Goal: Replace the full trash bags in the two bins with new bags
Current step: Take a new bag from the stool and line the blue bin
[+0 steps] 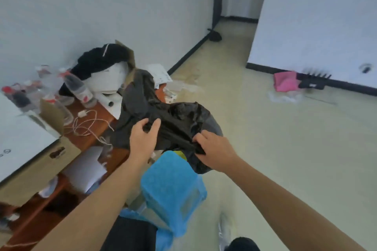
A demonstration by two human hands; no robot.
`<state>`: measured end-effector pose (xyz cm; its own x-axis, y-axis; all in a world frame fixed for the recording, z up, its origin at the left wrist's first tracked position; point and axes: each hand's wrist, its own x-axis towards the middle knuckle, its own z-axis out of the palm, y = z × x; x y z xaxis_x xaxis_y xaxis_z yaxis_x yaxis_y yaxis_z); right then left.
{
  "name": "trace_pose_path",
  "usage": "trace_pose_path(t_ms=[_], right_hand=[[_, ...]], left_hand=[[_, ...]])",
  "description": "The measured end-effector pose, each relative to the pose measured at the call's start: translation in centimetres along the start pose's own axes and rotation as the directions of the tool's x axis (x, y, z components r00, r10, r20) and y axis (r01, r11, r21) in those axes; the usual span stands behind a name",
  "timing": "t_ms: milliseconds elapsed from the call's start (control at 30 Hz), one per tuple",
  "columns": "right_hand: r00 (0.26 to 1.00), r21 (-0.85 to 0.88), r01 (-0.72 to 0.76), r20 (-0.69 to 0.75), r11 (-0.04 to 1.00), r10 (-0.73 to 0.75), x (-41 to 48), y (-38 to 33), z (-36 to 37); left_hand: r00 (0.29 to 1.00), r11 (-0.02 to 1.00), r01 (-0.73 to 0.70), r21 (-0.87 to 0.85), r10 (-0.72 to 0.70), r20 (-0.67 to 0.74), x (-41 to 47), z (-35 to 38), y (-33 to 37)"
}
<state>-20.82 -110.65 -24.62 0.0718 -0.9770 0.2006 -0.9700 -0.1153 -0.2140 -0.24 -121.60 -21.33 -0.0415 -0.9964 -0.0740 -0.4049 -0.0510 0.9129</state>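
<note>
Firmly, left hand (142, 138) and right hand (214, 151) in grip on black bag (179, 116), contents unseen.

Desk (118, 157) w/ bottles (78, 87), box (52, 117), white cable (87, 126); floor (285, 149) w/ blue stool (171, 183), pink cloth (285, 81).

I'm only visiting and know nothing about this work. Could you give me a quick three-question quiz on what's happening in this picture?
1. True or false: the left hand and the right hand both grip the bag.
2. What colour is the stool below the bag? A red, B blue, C green.
3. Fill in: the pink cloth lies on the ____ by the wall.

Key: 1 true; 2 B; 3 floor.
</note>
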Motion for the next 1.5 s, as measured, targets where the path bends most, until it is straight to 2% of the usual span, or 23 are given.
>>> trace_pose_path(t_ms=[67,133,233,333,400,467,533,600,667,700,733,800,900,967,1000,1067,1100,1133,1200,1267,1333,1433,1500], right_hand=[[0.999,-0.019,0.018,0.046,1.0,-0.017,-5.0,0.6,-0.4],[0.992,-0.048,0.001,0.127,0.999,0.005,-9.8,1.7,-0.8],[0.969,0.004,-0.181,0.174,0.983,0.178,-15.3,4.1,-2.3],[0.918,0.148,-0.395,0.065,0.907,0.39,-19.2,7.9,-4.5],[0.839,0.199,-0.517,-0.075,0.832,0.539,-21.4,11.1,-5.5],[0.693,0.31,-0.6,-0.26,0.738,0.672,-23.7,14.7,-6.1],[0.607,0.391,-0.614,-0.322,0.686,0.727,-26.1,18.3,-7.0],[0.634,0.429,-0.62,-0.219,0.657,0.742,-29.3,22.1,-8.5],[0.676,0.4,-0.66,-0.051,0.635,0.735,-33.1,25.9,-10.3],[0.667,0.382,-0.699,0.044,0.605,0.743,-35.3,27.7,-11.3],[0.639,0.36,-0.742,0.123,0.566,0.76,-37.5,29.2,-12.2],[0.555,0.315,-0.813,0.164,0.49,0.816,-41.9,32.2,-13.8],[0.427,0.288,-0.865,-0.005,0.41,0.904,-46.3,35.8,-15.3],[0.319,0.373,-0.877,-0.02,0.304,0.947,-48.3,38.5,-16.0],[0.265,0.444,-0.869,0.049,0.216,0.963,-49.0,39.9,-16.4],[0.175,0.584,-0.811,0.192,0.03,0.966,-50.0,43.0,-16.7],[0.139,0.616,-0.787,0.218,-0.026,0.966,-50.4,44.5,-16.7],[0.096,0.596,-0.802,0.193,-0.039,0.977,-50.7,46.1,-16.5],[-0.011,0.545,-0.836,0.085,-0.056,0.996,-51.0,49.5,-16.6],[-0.089,0.558,-0.824,0.047,-0.1,0.995,-50.8,53.4,-17.6],[-0.124,0.545,-0.831,0.02,-0.115,0.992,-50.3,57.9,-19.4],[-0.163,0.48,-0.865,0.005,-0.145,0.987,-49.7,64.4,-22.7],[-0.178,0.455,-0.877,-0.007,-0.156,0.984,-49.5,68.4,-24.7]], left_hand=[[0.984,0.971,0.159,-0.176,-0.141,0.108,-1.4,3.6,1.0],[0.954,0.924,0.247,-0.292,-0.18,0.238,-2.8,7.5,2.3],[0.911,0.89,0.286,-0.355,-0.138,0.387,-5.8,13.1,5.7],[0.842,0.865,0.31,-0.394,-0.057,0.537,-9.4,18.5,10.2],[0.794,0.869,0.305,-0.391,-0.006,0.608,-11.5,22.1,13.1],[0.728,0.893,0.261,-0.366,0.067,0.683,-13.7,25.8,15.5],[0.65,0.926,0.191,-0.325,0.129,0.749,-16.0,30.1,17.8],[0.616,0.95,0.125,-0.286,0.151,0.773,-18.4,35.0,19.7],[0.622,0.949,0.118,-0.293,0.159,0.766,-20.8,40.1,21.5],[0.627,0.944,0.137,-0.301,0.153,0.764,-22.0,42.6,22.6],[0.626,0.94,0.162,-0.301,0.138,0.767,-23.3,44.7,23.6],[0.6,0.933,0.221,-0.285,0.1,0.794,-25.6,48.8,25.4],[0.518,0.899,0.355,-0.257,0.04,0.854,-28.1,53.2,27.6],[0.426,0.86,0.46,-0.221,0.005,0.905,-29.4,56.6,28.8],[0.389,0.839,0.497,-0.22,0.011,0.921,-29.8,58.3,29.2],[0.355,0.814,0.533,-0.231,0.033,0.934,-30.2,61.7,30.2],[0.342,0.807,0.542,-0.234,0.042,0.939,-30.0,63.5,30.6],[0.332,0.808,0.542,-0.23,0.045,0.942,-29.8,65.2,30.8],[0.351,0.866,0.46,-0.197,0.027,0.936,-28.9,69.1,31.2],[0.44,0.945,0.292,-0.144,0.001,0.898,-27.5,73.4,31.3],[0.485,0.988,0.14,-0.061,-0.015,0.875,-25.5,77.7,31.9],[0.495,0.996,0.041,0.073,-0.084,0.865,-22.3,84.0,34.2],[0.591,0.998,-0.042,0.051,-0.016,0.806,-20.7,87.9,36.7]])
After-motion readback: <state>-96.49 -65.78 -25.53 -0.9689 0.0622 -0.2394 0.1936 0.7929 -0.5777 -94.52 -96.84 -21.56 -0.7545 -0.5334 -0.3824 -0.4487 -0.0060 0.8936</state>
